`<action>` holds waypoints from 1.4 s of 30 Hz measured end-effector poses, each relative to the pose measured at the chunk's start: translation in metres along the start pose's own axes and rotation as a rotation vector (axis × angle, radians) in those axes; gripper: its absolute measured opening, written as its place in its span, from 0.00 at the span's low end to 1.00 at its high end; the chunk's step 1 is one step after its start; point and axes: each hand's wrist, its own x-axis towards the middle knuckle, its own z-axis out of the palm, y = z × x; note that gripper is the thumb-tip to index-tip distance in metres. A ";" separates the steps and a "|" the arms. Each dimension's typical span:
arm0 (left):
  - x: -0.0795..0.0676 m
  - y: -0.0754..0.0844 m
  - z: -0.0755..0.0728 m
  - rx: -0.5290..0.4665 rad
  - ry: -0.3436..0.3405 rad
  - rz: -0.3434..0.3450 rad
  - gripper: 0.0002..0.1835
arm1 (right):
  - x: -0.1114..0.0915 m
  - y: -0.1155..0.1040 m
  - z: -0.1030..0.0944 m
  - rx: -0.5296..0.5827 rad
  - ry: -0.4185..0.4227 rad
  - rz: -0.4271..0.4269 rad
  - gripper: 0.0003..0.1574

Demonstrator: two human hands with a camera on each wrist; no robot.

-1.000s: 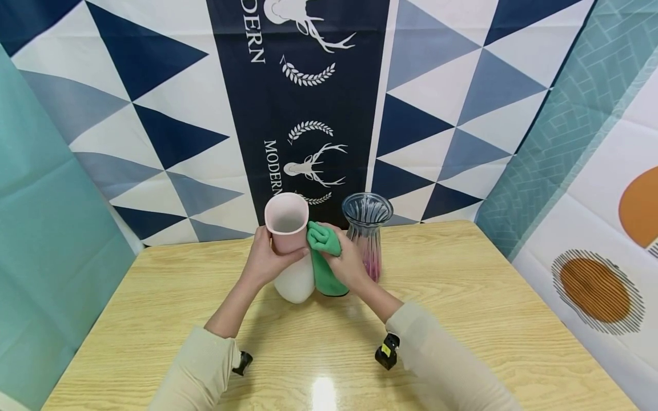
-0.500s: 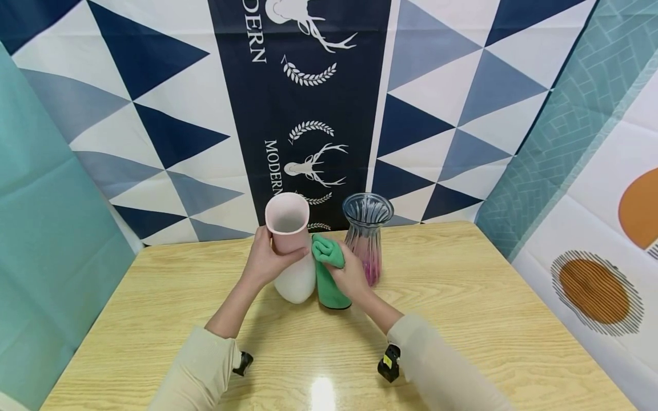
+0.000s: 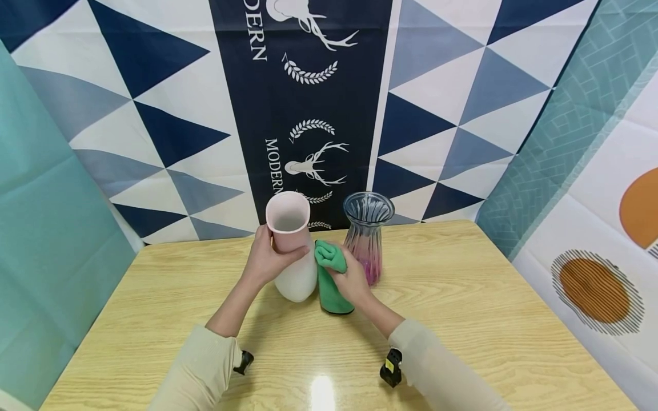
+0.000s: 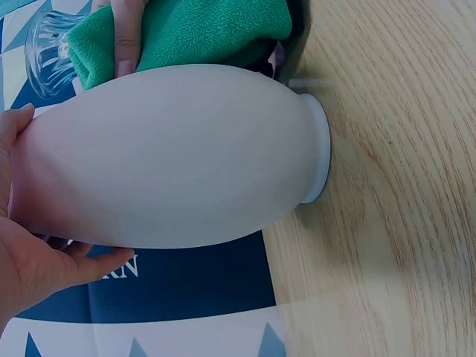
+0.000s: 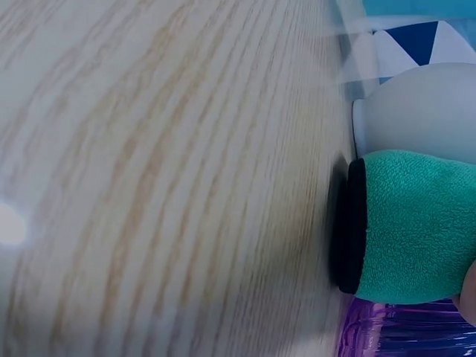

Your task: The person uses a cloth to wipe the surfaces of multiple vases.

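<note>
My left hand [image 3: 267, 260] grips the pink neck of a ceramic vase [image 3: 297, 281] that fades to white below. In the left wrist view the vase [image 4: 186, 156] stands on its narrow foot on the table. Close to its right side, my right hand [image 3: 350, 275] holds a folded green cloth [image 3: 334, 294] with a dark edge. The cloth [image 5: 416, 230] hangs down beside the vase's white body; whether they touch I cannot tell. Behind the right hand stands a ribbed glass vase [image 3: 374, 257], blue-grey at its flared rim and pink-purple at its base, partly hidden by that hand.
A light wood-grain table [image 3: 462, 319] carries everything. Patterned blue and white fabric [image 3: 437, 114] hangs behind its back edge, with teal fabric [image 3: 46, 228] at the left. A black wrist camera [image 3: 392, 368] sits under the right cuff.
My right hand has drawn the green cloth toward me and slightly right, lower along the ceramic vase's side. The left hand and both vases have stayed nearly still.
</note>
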 end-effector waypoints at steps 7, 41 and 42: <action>0.001 0.001 0.000 0.001 0.006 0.011 0.43 | 0.007 -0.008 -0.003 0.019 0.046 -0.072 0.28; -0.001 -0.003 -0.001 -0.083 -0.023 0.007 0.44 | 0.040 -0.047 -0.016 0.043 -0.022 -0.102 0.30; -0.001 0.000 -0.002 -0.088 -0.029 0.002 0.44 | 0.039 -0.047 -0.016 0.037 -0.028 -0.094 0.30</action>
